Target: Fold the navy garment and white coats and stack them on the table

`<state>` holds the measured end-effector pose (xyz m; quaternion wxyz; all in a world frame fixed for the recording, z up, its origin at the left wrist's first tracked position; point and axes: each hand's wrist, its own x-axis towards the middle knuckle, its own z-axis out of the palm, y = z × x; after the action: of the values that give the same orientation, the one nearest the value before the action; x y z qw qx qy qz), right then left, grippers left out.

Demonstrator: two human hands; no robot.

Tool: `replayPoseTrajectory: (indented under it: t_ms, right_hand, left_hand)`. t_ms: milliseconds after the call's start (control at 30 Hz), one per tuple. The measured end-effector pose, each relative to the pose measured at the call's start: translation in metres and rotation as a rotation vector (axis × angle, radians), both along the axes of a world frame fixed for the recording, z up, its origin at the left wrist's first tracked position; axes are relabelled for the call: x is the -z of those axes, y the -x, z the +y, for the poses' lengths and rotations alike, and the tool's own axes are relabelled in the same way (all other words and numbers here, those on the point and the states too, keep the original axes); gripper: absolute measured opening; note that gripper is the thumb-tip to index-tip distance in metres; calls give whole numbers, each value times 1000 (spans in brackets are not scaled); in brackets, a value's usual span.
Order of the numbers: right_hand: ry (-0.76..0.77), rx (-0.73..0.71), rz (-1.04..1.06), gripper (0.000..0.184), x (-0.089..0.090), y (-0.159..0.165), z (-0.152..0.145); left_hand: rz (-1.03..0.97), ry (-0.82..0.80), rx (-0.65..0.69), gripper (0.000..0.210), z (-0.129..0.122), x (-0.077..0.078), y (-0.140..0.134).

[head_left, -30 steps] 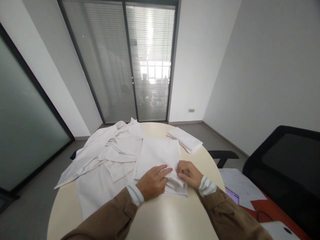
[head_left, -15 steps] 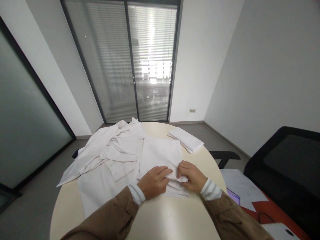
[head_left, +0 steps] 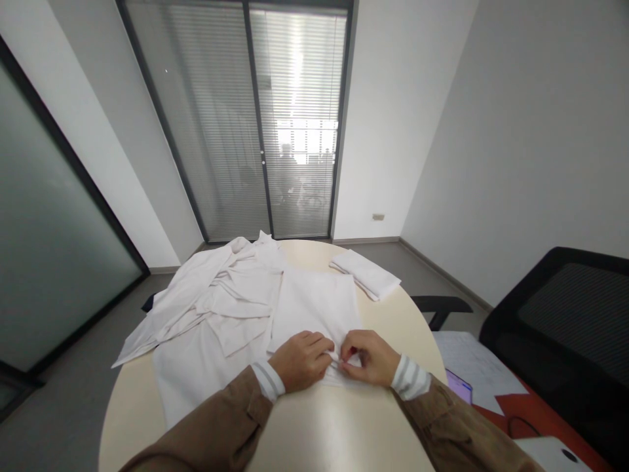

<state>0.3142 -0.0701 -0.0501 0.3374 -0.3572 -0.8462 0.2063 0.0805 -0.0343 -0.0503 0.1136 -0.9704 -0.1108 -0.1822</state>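
Observation:
A white cloth (head_left: 317,301) lies flat and folded in layers on the round table, its near edge under both my hands. My left hand (head_left: 302,360) is closed on that edge, thumb and fingers pinching the fabric. Close beside it, my right hand (head_left: 368,357) pinches the same near edge between thumb and index finger. Left of this cloth spreads a loose heap of white cloths (head_left: 236,282), rumpled and overlapping. A neatly folded white cloth (head_left: 367,274) rests at the table's far right.
The round cream table (head_left: 314,426) has a curved edge. At right stands a black mesh chair (head_left: 565,314); near it are papers (head_left: 472,360), a phone (head_left: 458,387) and a white device (head_left: 548,455) on a red surface. Glass panels with blinds (head_left: 299,131) stand behind.
My right hand has moved a little left and down along the cloth's near edge, closer to my left hand. The lifted fold there now lies lower. My left hand has barely moved.

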Motion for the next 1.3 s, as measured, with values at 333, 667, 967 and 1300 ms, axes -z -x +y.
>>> replayPoseTrajectory:
  t_ms: [333,667,967,1300]
  right_hand:
    - [43,542,249,32,20,-20,37]
    - [42,718,239,44,49,-19,92]
    - [176,791,343,32,47,-26,111]
    - [110,952,-77,34,13,-11,70]
  left_hand:
    - [19,35,-100,17,-6,-4,3]
    - [-195,-227,-57,13,-3,-1,8]
    - [-32,-113,-11,12,-3,2,8]
    - [-69,-113,-55,16,-8,-1,7]
